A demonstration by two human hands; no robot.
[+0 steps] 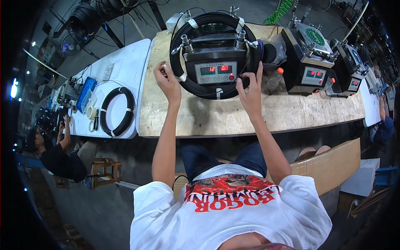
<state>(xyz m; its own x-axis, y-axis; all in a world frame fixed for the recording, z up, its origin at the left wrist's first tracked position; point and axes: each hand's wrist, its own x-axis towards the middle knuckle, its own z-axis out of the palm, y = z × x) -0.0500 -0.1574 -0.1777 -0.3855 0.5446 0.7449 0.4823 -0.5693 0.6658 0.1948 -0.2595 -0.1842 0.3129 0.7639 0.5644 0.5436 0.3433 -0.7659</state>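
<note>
There's the coil [176, 54] around the machine [216, 56], ahead, between left hand [169, 82], curled by its left rim, and right hand [251, 92] at its lower right; neither looks nearer, I can't tell if either grips

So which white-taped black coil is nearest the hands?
The coil by the machine, between the left hand and right hand; the other coil lies apart on the white table.

Bright light shows my left hand [169, 82] and right hand [251, 93] clearly and casts a soft shadow [201, 114] on the plywood bench [300, 113]; the floor [121, 212] lies dim. A lamp [14, 88] glares white at far left, and straight lines bend toward the black rim.
</note>
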